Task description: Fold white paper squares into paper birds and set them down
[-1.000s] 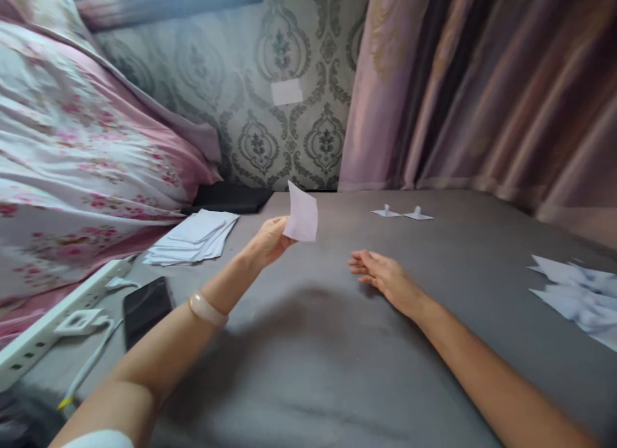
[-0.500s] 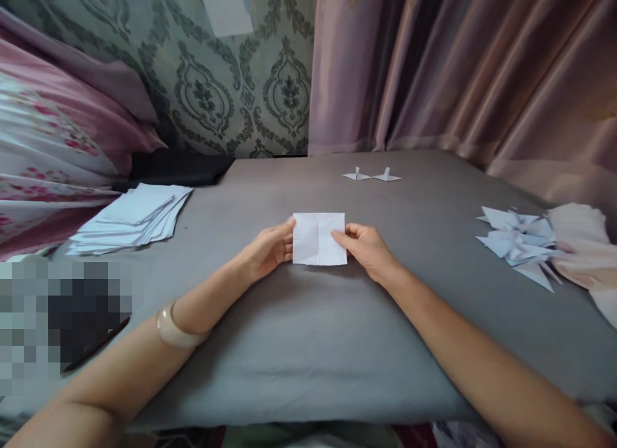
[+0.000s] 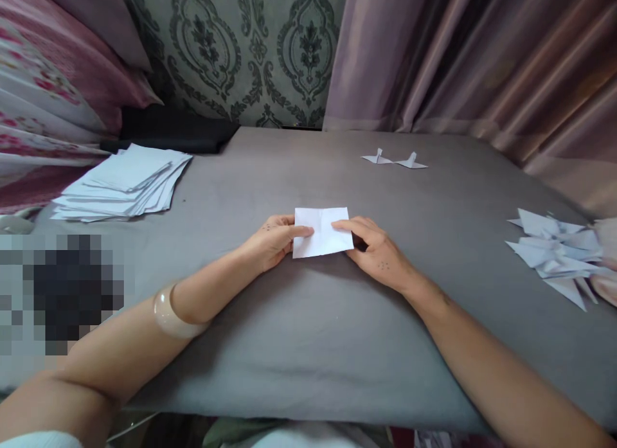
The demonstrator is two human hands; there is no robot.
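Note:
A small white sheet of paper (image 3: 322,241) with a faint crease is held up between my two hands, above the grey cloth. My left hand (image 3: 276,239) pinches its left side, thumb lying on the front and fingers behind. On the opposite side, my right hand (image 3: 378,245) grips the right edge, with the thumb or a fingertip on the front face. The fingers behind the paper are partly hidden. A pale bangle (image 3: 176,316) circles my left forearm.
Stacked white paper (image 3: 130,178) lies at the left, near a folded black cloth (image 3: 178,128). Two folded paper cranes (image 3: 409,161) stand at the back of the grey-covered table (image 3: 289,345). Several more folded paper pieces (image 3: 559,245) are heaped at the right.
My left thumb has slid from the paper's left edge onto its front. My right hand has turned, its back now facing up more, and the paper tilts slightly. The camera view has shifted.

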